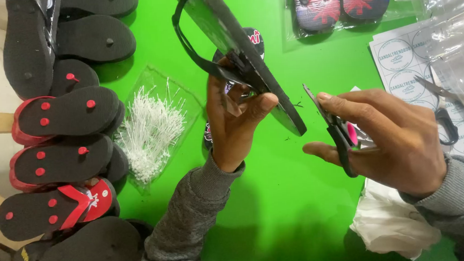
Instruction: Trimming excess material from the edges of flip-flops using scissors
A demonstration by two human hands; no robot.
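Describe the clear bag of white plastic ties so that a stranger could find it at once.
On the green table, look left, beside the stack of black and red sandals. The clear bag of white plastic ties lies flat there, left of the left hand. Nothing else nearby is a bristly white bundle.

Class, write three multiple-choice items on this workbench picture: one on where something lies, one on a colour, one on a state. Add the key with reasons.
1. Where does the bag of white plastic ties lie?
A. between the sandal stack and the left hand
B. under the scissors
C. on the sticker sheet

2. What colour is the table?
A. blue
B. green
C. white

3. How is the black sandal held?
A. flat on the table
B. raised and tilted in the left hand
C. sealed in a bag

Key: A, it sits beside the stack; B, bright green shows throughout; B, the fingers grip it in the air, while the right hand holds scissors.
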